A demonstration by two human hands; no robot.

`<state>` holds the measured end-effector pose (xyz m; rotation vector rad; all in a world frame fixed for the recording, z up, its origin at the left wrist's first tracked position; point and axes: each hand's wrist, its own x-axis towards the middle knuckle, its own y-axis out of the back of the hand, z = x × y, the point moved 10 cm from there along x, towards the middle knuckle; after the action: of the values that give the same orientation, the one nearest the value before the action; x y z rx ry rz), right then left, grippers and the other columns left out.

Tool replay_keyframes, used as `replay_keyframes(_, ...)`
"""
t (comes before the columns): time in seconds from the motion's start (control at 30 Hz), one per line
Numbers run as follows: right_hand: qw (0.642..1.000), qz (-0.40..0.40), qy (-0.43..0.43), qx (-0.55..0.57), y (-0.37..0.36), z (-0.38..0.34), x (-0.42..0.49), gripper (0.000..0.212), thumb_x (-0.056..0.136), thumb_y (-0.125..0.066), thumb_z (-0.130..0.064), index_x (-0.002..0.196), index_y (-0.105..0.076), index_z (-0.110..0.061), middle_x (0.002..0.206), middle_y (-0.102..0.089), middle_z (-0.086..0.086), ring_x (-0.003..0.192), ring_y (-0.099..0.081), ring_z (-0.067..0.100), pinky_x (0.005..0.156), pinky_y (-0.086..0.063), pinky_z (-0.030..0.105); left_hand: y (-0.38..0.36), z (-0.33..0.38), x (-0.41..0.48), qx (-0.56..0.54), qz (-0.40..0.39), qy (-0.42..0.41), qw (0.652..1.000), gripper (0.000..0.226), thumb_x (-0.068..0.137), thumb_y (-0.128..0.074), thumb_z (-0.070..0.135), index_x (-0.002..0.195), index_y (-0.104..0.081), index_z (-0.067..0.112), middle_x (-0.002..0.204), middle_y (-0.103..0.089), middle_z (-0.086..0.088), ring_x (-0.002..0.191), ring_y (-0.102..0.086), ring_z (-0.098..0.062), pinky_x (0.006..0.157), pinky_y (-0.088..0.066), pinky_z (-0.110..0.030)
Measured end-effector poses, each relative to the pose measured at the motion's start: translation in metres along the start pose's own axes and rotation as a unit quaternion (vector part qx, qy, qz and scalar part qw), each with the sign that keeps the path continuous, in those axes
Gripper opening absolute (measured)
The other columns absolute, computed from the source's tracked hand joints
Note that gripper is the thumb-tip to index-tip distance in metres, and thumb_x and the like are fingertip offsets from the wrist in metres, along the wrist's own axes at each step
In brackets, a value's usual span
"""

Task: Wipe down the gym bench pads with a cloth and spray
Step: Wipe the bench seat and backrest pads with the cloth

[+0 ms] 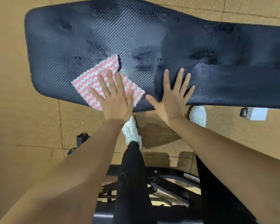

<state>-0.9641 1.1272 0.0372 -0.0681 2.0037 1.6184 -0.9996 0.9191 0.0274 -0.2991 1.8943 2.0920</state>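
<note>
Near edge of pad: cloth pressed flat by left grip, fingers straight; right grip splayed flat beside.

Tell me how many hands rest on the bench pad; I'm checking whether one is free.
2. The left hand presses flat on the cloth at the near edge; the right hand lies flat on the bare bench pad beside it. None hidden.

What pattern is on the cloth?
Pink and white zigzag stripes on the cloth, seen best in the head view.
</note>
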Motion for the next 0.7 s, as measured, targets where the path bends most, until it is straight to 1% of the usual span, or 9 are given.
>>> replay_keyframes(0.2,1.000,-0.012,-0.011,-0.003,-0.001,-0.003,0.000,0.106,0.080,-0.035,-0.090,0.161,0.000,-0.030,0.167,0.009,0.018,0.153,0.010,0.044,0.118,-0.005,0.071,0.012,-0.069,0.017,-0.024,-0.015,0.079,0.996,0.081,0.105,-0.018,0.062,0.162,0.008,0.011,0.173,0.002,-0.003,0.154,0.007,-0.049,0.109,-0.002,-0.083)
replay_keyframes(0.33,0.998,-0.037,-0.055,0.015,0.001,-0.008,-0.002,0.106,0.080,-0.040,-0.087,0.161,0.000,-0.030,0.167,0.010,0.017,0.153,0.011,0.044,0.118,-0.004,0.071,0.017,-0.086,0.020,-0.058,-0.045,0.133,0.988,0.084,0.102,-0.014,0.066,0.162,0.009,0.013,0.172,0.010,-0.005,0.152,0.012,-0.053,0.104,-0.004,-0.088)
replay_keyframes(0.4,0.997,-0.038,-0.065,0.032,0.003,-0.019,-0.004,0.101,0.084,-0.043,-0.083,0.161,-0.004,-0.030,0.167,0.008,0.018,0.152,0.009,0.047,0.117,-0.007,0.072,0.020,-0.092,0.023,-0.067,-0.056,0.164,0.982,0.083,0.100,-0.014,0.068,0.163,0.009,0.019,0.171,0.013,-0.010,0.150,0.014,-0.056,0.102,-0.003,-0.089)
replay_keyframes(0.47,0.999,-0.021,-0.026,0.027,0.005,-0.044,-0.009,0.096,0.085,-0.046,-0.079,0.160,-0.012,-0.030,0.167,-0.001,0.019,0.151,0.001,0.051,0.116,-0.009,0.073,0.022,-0.100,0.026,-0.077,-0.069,0.183,0.978,0.081,0.099,-0.014,0.071,0.162,0.010,0.027,0.170,0.016,-0.013,0.148,0.018,-0.058,0.101,-0.001,-0.090)
replay_keyframes(0.57,0.997,-0.015,0.082,-0.006,-0.002,-0.100,-0.015,0.094,0.083,-0.054,-0.076,0.158,-0.023,-0.029,0.167,-0.010,0.015,0.151,-0.011,0.048,0.118,-0.014,0.068,0.024,-0.117,0.032,-0.079,-0.067,0.187,0.977,0.079,0.097,-0.013,0.073,0.161,0.011,0.034,0.169,0.019,-0.016,0.148,0.020,-0.057,0.101,-0.001,-0.090)
replay_keyframes(0.63,0.989,-0.009,0.145,-0.015,-0.005,-0.136,-0.017,0.093,0.083,-0.056,-0.073,0.158,-0.026,-0.028,0.168,-0.013,0.011,0.152,-0.013,0.043,0.119,-0.016,0.066,0.026,-0.127,0.037,-0.076,-0.065,0.174,0.980,0.078,0.097,-0.012,0.074,0.161,0.012,0.035,0.169,0.020,-0.014,0.149,0.021,-0.055,0.101,0.000,-0.090)
replay_keyframes(0.7,0.981,-0.008,0.191,-0.024,-0.010,-0.166,-0.018,0.090,0.086,-0.055,-0.071,0.158,-0.025,-0.027,0.168,-0.014,0.009,0.153,-0.011,0.040,0.119,-0.013,0.065,0.030,-0.138,0.043,-0.064,-0.060,0.160,0.983,0.080,0.096,-0.009,0.075,0.161,0.012,0.033,0.169,0.020,-0.012,0.150,0.020,-0.052,0.102,0.003,-0.088)
